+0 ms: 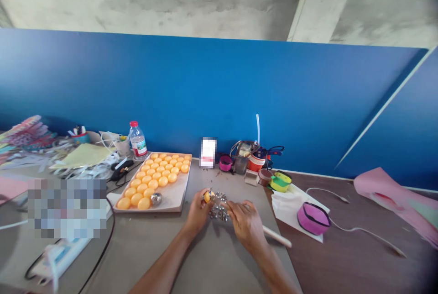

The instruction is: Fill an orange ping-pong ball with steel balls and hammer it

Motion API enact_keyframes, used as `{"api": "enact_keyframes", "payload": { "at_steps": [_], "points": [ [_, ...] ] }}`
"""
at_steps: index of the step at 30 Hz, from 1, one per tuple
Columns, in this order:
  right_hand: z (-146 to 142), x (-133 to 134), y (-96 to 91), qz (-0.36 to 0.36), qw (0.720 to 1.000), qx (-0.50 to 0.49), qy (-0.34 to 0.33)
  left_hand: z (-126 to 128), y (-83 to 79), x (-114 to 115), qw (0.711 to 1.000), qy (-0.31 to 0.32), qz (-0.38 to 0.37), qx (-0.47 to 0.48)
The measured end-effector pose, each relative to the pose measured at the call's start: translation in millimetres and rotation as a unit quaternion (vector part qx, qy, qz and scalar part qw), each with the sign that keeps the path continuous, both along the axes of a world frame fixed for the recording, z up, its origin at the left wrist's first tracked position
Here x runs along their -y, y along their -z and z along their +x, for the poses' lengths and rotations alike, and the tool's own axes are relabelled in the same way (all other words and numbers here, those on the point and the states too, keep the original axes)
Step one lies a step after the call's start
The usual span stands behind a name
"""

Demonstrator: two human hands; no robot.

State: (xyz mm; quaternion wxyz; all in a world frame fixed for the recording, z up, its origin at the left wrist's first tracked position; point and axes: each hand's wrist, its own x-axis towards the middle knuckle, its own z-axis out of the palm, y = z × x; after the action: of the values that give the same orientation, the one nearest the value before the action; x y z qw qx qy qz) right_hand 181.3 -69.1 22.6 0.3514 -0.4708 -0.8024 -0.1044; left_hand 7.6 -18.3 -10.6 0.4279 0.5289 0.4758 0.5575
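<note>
My left hand (pixel 197 212) is closed around an orange ball (pixel 207 196) that is partly covered with small shiny mirror pieces. My right hand (pixel 245 223) pinches a glittering strip of mirror pieces (pixel 219 207) against that ball. Both hands rest over the grey table, just right of a flat tray (pixel 176 196). The tray carries several plain orange balls (pixel 155 177) in rows and one finished mirror ball (pixel 156 199) at its front edge.
A water bottle (pixel 138 141) stands behind the tray. Cups, small pots and cables (pixel 255 161) cluster at the blue wall. A purple pouch (pixel 313 217) lies on white paper at right, pink sheet (pixel 397 198) far right. Papers and a power strip (pixel 59 257) fill the left.
</note>
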Motion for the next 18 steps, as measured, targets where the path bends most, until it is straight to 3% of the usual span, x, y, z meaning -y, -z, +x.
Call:
{"api": "enact_keyframes", "payload": {
  "at_steps": [6,18],
  "points": [
    [5.7,0.1,-4.4,0.000,1.000,-0.016,-0.005,1.3,-1.9,1.2,0.999,0.034,-0.013,0.017],
    [-0.3,3.2,-4.1,0.011,1.000,-0.015,0.001,0.8,-4.2,4.5,0.999,0.042,0.009,-0.001]
  ]
}}
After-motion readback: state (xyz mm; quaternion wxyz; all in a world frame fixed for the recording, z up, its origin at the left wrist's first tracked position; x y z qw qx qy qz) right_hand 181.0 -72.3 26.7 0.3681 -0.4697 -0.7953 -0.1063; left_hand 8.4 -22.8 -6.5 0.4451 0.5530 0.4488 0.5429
